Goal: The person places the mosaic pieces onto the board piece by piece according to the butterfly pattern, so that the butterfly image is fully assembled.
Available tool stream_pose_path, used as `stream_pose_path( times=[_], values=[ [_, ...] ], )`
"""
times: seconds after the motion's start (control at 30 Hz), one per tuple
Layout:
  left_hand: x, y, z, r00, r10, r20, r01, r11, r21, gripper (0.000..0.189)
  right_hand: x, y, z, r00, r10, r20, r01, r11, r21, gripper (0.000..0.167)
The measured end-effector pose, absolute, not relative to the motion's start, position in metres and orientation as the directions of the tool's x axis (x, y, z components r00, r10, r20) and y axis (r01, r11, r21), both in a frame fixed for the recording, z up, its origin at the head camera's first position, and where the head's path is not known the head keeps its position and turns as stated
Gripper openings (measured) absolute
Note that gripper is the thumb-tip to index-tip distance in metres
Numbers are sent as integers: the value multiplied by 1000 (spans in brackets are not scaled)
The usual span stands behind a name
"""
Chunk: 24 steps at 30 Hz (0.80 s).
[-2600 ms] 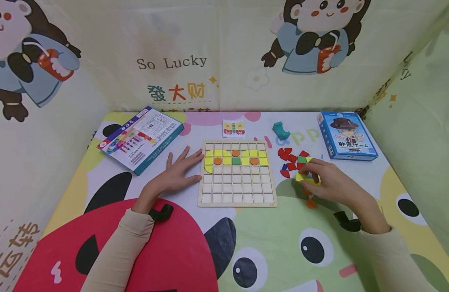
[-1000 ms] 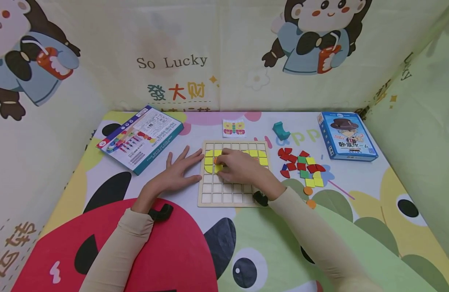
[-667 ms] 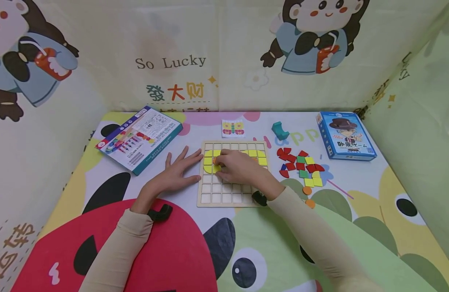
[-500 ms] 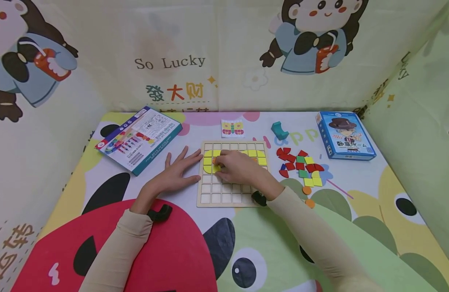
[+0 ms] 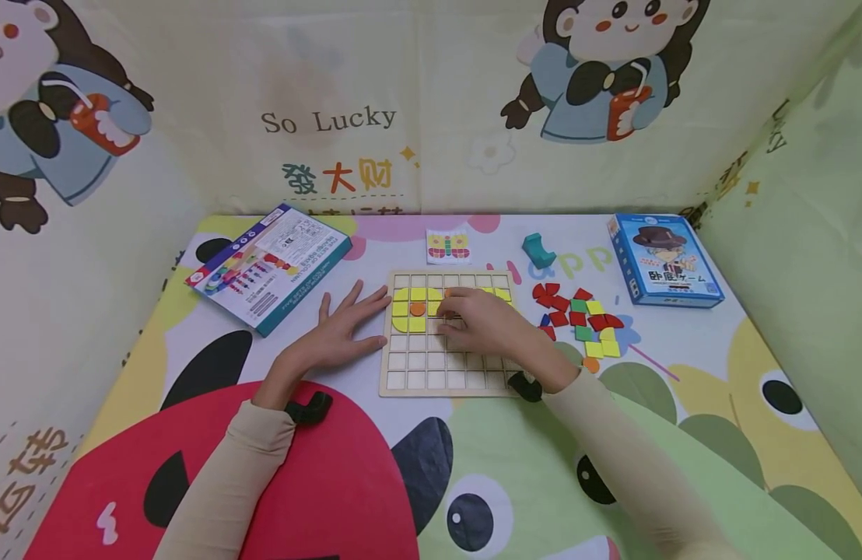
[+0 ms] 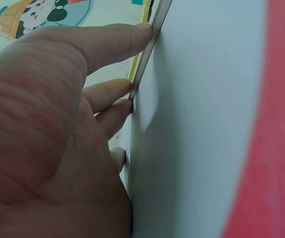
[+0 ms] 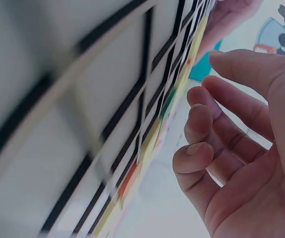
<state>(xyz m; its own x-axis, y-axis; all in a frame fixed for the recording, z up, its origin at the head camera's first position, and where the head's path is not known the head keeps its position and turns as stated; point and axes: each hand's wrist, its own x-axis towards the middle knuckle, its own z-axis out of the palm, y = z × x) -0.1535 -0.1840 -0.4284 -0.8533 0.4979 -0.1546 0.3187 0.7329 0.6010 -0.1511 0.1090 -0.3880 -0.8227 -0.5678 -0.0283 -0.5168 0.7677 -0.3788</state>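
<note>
My left hand [image 5: 340,330] lies with its fingers spread, fingertips against the left edge of a wooden grid board [image 5: 445,393]. In the left wrist view that hand's thumb [image 6: 127,42] also meets the board's edge. Yellow tiles, orange discs and a green square fill cells in the upper rows. A yellow tile [image 5: 418,323] sits in the third row, below an orange disc [image 5: 418,309]. Over the board's middle hovers my right hand [image 5: 490,323], covering some tiles. In the right wrist view, its thumb and bent fingers [image 7: 194,158] are apart with nothing between them.
Loose red, green and yellow tiles [image 5: 578,319] lie right of the board, beside an orange disc [image 5: 590,365]. Behind the board are a butterfly picture card [image 5: 448,246] and a teal block [image 5: 539,251]. Boxes stand left [image 5: 270,268] and right [image 5: 665,260].
My right hand went from the loose tiles to the board's left side, then shifted right. A second yellow tile now shows in the third row. The left hand stayed put.
</note>
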Motion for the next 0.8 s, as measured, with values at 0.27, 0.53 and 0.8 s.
stream_pose_path(
  times=[0.27, 0.53, 0.8],
  values=[
    [-154, -183, -428, -854, 496, -155, 322, 739, 591, 81, -134, 166, -382, -879, -477, -7, -440, 817, -372, 32],
    [-154, -183, -430, -857, 493, -148, 324, 741, 588, 82, -115, 240, -379, -912, -411, 3, -381, 843, -379, 28],
    [-153, -184, -430, -859, 493, -140, 327, 738, 590, 82, -98, 294, -380, -920, -390, 37, -372, 840, -396, 27]
  ],
)
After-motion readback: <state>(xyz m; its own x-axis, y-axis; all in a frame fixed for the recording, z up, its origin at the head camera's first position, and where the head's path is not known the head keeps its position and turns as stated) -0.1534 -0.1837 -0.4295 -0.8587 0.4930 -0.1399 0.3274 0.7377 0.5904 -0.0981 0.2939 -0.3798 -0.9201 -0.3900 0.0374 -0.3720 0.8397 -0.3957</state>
